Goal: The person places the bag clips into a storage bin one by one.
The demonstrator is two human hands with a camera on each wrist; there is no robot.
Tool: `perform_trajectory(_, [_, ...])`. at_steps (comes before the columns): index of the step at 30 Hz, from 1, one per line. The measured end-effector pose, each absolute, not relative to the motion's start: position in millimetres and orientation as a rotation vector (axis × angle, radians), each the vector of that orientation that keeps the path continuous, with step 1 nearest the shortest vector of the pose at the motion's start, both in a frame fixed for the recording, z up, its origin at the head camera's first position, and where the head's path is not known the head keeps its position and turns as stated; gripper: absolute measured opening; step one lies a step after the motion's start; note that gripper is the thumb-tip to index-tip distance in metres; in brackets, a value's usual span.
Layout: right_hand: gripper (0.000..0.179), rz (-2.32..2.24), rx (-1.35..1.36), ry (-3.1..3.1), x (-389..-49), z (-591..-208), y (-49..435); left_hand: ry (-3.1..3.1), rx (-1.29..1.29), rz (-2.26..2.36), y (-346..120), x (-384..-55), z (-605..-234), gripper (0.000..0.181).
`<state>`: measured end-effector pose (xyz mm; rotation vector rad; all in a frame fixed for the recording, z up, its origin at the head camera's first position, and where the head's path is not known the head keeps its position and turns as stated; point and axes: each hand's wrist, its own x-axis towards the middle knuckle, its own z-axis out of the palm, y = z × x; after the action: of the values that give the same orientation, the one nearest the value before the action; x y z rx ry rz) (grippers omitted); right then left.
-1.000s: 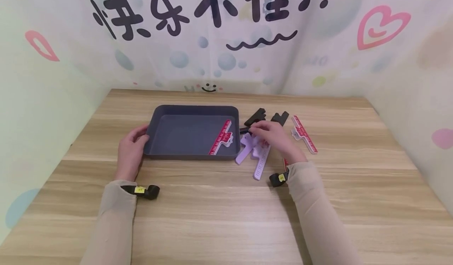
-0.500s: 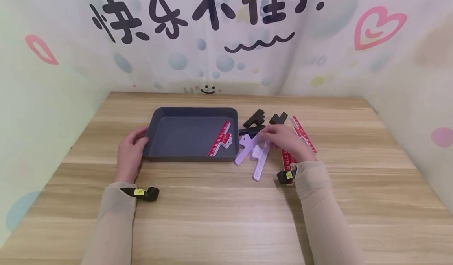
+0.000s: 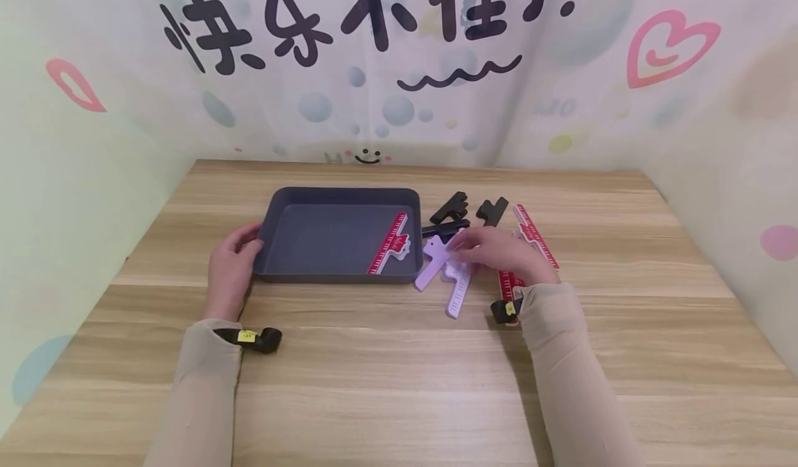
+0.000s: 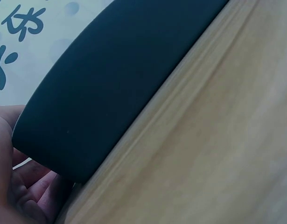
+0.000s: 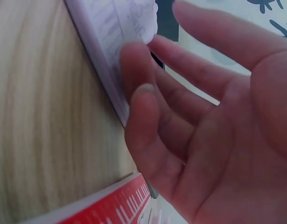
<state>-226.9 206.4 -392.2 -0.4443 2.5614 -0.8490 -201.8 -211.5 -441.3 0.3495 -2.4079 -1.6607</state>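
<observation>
Purple clips [image 3: 460, 294]: lying just right of tray [image 3: 337, 278]. Left hand [image 3: 229, 269]: gripping tray's left wall between thumb and fingers. Right hand [image 3: 499, 251]: hovering at purple clips, fingers standing apart, holding nothing. Black clips [image 3: 450, 208]: lying behind; such crowding is risking a pinch dragging neighbours along.

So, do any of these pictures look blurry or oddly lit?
Head view: fairly even light, a soft shadow on the table beside the right sleeve; left wrist view: the tray looks dark and bluish, the table blurs towards the lower right; right wrist view: the purple clip looks pale, the right hand slightly soft.
</observation>
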Motion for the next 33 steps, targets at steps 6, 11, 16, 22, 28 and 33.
perform_trajectory(6, [0.028,-0.807,-0.494,2.551,-225.1,-390.9,205.2,-2.409,0.341,-1.667,-211.7,-200.6,-440.1,0.036])
perform_trajectory(11, [0.03,-0.743,-0.519,2.583,-223.2,-389.0,202.7,-2.416,0.343,-1.665,-212.1,-200.9,-439.1,0.037])
perform_trajectory(16, [0.029,-0.719,-0.53,2.576,-223.3,-391.0,201.5,-2.417,0.345,-1.666,-212.1,-201.1,-439.6,0.037])
perform_trajectory(22, [0.031,-0.746,-0.514,2.538,-224.0,-392.8,203.0,-2.419,0.355,-1.657,-211.7,-200.7,-440.2,0.037])
perform_trajectory(28, [0.03,-0.738,-0.536,2.543,-224.9,-395.1,206.0,-2.415,0.344,-1.653,-211.4,-200.4,-439.0,0.036])
perform_trajectory(33, [0.026,-0.769,-0.531,2.545,-225.1,-395.6,210.3,-2.418,0.345,-1.652,-210.7,-200.1,-438.3,0.036])
